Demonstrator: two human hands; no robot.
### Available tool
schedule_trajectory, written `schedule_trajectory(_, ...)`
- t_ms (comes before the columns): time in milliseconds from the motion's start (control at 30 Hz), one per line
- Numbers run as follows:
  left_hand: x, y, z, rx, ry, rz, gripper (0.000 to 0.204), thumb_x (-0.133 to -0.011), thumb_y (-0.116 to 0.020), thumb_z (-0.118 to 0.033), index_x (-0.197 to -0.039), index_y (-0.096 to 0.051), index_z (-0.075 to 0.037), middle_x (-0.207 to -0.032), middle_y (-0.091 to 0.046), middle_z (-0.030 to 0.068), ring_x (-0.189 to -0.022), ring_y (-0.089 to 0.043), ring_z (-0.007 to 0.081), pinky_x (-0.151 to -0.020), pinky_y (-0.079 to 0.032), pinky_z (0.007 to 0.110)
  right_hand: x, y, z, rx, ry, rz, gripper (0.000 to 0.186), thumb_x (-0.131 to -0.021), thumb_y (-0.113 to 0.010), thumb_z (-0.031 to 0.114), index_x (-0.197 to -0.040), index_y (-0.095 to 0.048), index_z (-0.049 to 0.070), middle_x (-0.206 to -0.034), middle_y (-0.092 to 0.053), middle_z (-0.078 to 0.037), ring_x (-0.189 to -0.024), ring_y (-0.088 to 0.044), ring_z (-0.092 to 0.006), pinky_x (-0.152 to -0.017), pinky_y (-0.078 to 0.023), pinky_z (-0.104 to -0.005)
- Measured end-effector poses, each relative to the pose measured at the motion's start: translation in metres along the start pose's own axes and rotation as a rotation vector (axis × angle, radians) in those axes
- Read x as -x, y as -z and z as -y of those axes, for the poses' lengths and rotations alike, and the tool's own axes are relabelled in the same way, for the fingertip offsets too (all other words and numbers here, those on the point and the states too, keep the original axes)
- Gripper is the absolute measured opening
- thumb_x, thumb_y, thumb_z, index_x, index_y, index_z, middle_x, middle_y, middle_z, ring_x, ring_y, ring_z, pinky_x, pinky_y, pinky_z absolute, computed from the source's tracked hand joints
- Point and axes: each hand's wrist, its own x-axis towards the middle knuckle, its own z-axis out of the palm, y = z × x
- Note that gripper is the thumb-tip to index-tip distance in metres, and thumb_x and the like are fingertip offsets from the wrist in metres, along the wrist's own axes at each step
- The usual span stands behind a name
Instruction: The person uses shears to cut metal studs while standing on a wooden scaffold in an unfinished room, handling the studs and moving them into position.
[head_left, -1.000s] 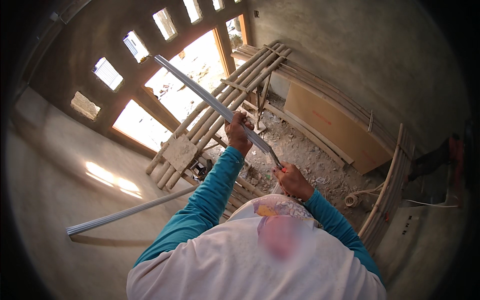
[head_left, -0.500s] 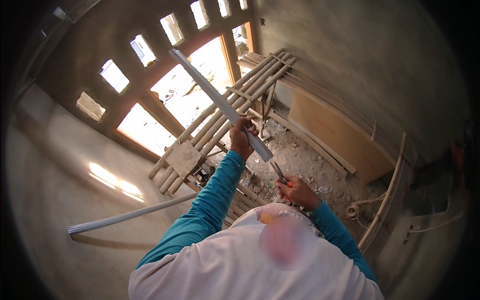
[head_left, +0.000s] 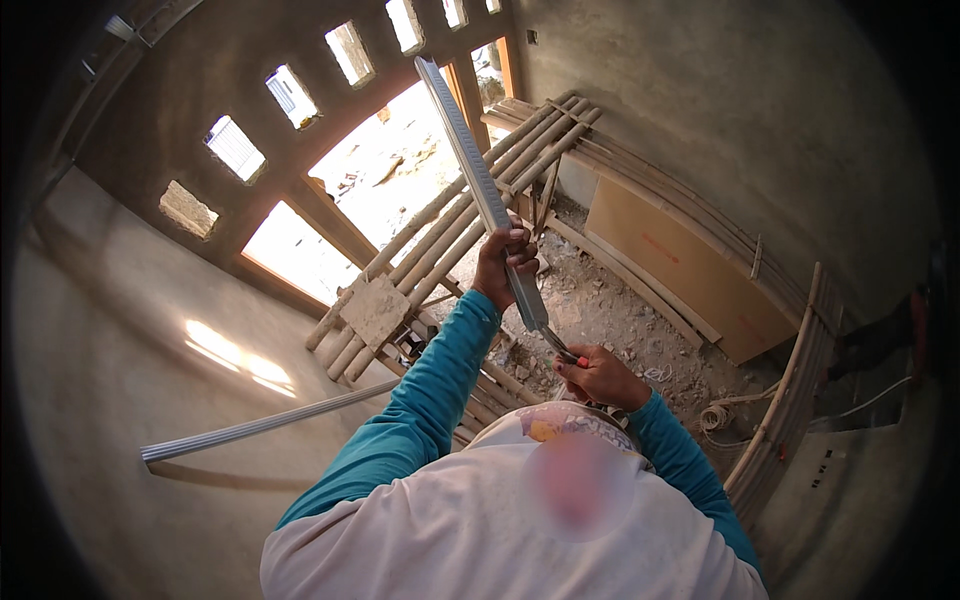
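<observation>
A long grey metal channel (head_left: 465, 150) slants up and away from me, its far end reaching over the bright doorway. My left hand (head_left: 503, 265) is wrapped round it close to its near end. My right hand (head_left: 608, 378) grips a pair of snips (head_left: 558, 345) with red on the handles. The jaws of the snips are at the channel's near end; whether they bite into the metal is too small to tell.
A bamboo scaffold (head_left: 440, 245) stands ahead, a flat board (head_left: 376, 310) on it. Another metal strip (head_left: 265, 430) juts out at left. A tan panel (head_left: 665, 260) leans by the right wall. Rubble (head_left: 610, 300) covers the floor, near coiled cord (head_left: 716, 416) and bamboo poles (head_left: 780, 400).
The channel's far end has swung right and its ridged face now shows more. My left hand has moved slightly right. The snips stay at the near end, in my right hand.
</observation>
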Motion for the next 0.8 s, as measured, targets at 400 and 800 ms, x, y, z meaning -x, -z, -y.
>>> schedule_trajectory(400, 0.003, -0.001, 0.002, 0.013, 0.011, 0.001, 0.012, -0.091, -0.066, -0.008, -0.1, -0.059, -0.012, -0.069, -0.045, -0.0057, -0.052, -0.045, 0.004, -0.048, -0.043, 0.022, -0.003, -0.003, -0.002, 0.04, 0.036, 0.003, 0.029, -0.102, -0.068, 0.03, -0.092, -0.065, 0.004, -0.064, -0.057, 0.001, -0.056, -0.049, -0.005, -0.049, -0.04, -0.0269)
schedule_trajectory(800, -0.005, 0.021, 0.003, -0.174, -0.005, -0.441, 0.022, -0.092, -0.07, -0.011, -0.087, -0.049, -0.014, -0.067, -0.042, -0.0066, -0.053, -0.046, 0.0031, -0.046, -0.043, 0.02, 0.009, 0.018, -0.047, 0.194, 0.083, -0.172, 0.05, -0.086, -0.085, 0.036, -0.117, -0.064, 0.002, -0.086, -0.064, -0.005, -0.073, -0.062, -0.0128, -0.066, -0.052, -0.0312)
